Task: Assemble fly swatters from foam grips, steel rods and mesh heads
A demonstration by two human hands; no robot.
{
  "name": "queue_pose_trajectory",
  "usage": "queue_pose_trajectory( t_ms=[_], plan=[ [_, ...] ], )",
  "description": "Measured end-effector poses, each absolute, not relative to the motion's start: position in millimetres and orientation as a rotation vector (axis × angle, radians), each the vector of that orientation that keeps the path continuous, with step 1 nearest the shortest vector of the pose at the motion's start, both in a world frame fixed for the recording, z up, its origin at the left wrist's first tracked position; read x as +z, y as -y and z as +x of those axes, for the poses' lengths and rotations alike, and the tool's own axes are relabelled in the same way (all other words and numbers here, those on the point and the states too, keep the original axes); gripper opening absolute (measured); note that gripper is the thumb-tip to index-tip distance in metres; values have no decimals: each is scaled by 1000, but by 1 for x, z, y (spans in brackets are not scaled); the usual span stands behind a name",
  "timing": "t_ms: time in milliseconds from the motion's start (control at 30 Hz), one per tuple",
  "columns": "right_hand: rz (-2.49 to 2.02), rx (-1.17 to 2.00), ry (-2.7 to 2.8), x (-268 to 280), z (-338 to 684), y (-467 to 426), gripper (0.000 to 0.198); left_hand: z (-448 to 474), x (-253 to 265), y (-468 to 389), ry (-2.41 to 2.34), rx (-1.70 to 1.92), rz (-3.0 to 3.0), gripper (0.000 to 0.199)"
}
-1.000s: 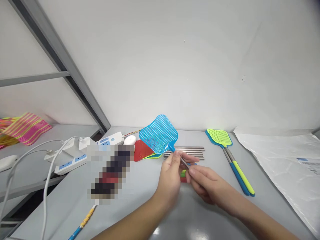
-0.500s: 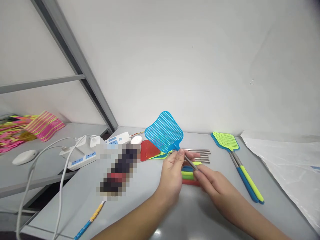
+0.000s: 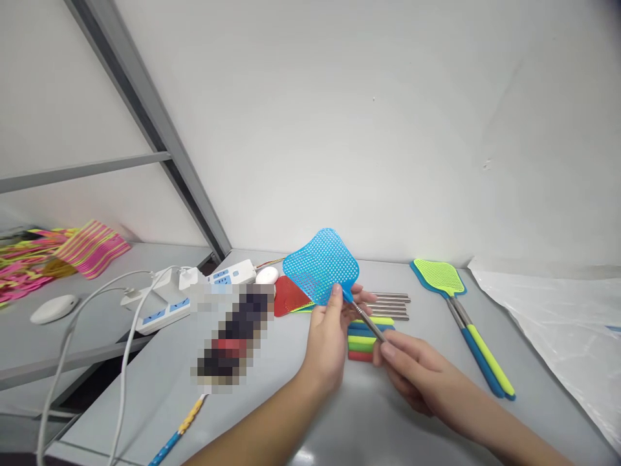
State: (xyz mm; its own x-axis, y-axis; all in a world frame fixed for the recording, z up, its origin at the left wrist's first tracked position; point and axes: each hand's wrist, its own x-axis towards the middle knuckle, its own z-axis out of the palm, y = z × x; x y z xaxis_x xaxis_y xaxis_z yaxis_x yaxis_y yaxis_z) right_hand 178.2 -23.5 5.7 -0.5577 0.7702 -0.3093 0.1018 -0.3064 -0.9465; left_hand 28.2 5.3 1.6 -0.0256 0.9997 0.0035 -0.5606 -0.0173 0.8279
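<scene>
My left hand (image 3: 327,340) pinches the neck of a blue mesh fly swatter head (image 3: 324,264), thumb on top and the other fingers behind. A metal rod (image 3: 371,325) runs from that neck down to the right, with a ridged stretch near its upper end. My right hand (image 3: 412,372) is closed around the rod's lower part, hiding its end. Beneath the hands lie several coloured handles, among them a red handle (image 3: 359,356) and a green handle (image 3: 361,345). Several metal rods (image 3: 395,307) lie behind them, and a red swatter head (image 3: 288,294) rests to their left, partly covered.
Two whole fly swatters, a yellow-green one (image 3: 485,349) and a blue one (image 3: 478,359), lie at right beside a clear plastic sheet (image 3: 548,298). At left are power strips (image 3: 167,314), a white cable (image 3: 126,362), a pixelated object (image 3: 233,343) and a striped pink pile (image 3: 94,249).
The blue swatter head is slightly lower. My right hand has slid down along the rod, away from my left hand, so more of the rod shows, including its ridged stretch.
</scene>
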Motion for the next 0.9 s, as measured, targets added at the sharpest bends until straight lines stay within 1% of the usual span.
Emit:
queue_pose_trajectory(
  t_ms=[67,233,333,467,900],
  plan=[
    [-1189,1842,1553,8,177,24,35,27,1,-8,-804,1508,720,36],
    [-1322,1220,1977,4,177,21,28,25,1,-13,-831,1599,662,38],
    [-1409,1035,2115,-2,179,19,30,23,2,-15,-868,1683,650,33],
    [-1419,957,2154,-4,181,18,32,21,3,-15,-885,1674,700,29],
    [-1526,983,2131,-2,183,19,34,23,-13,-14,-1005,1585,800,31]
  ],
)
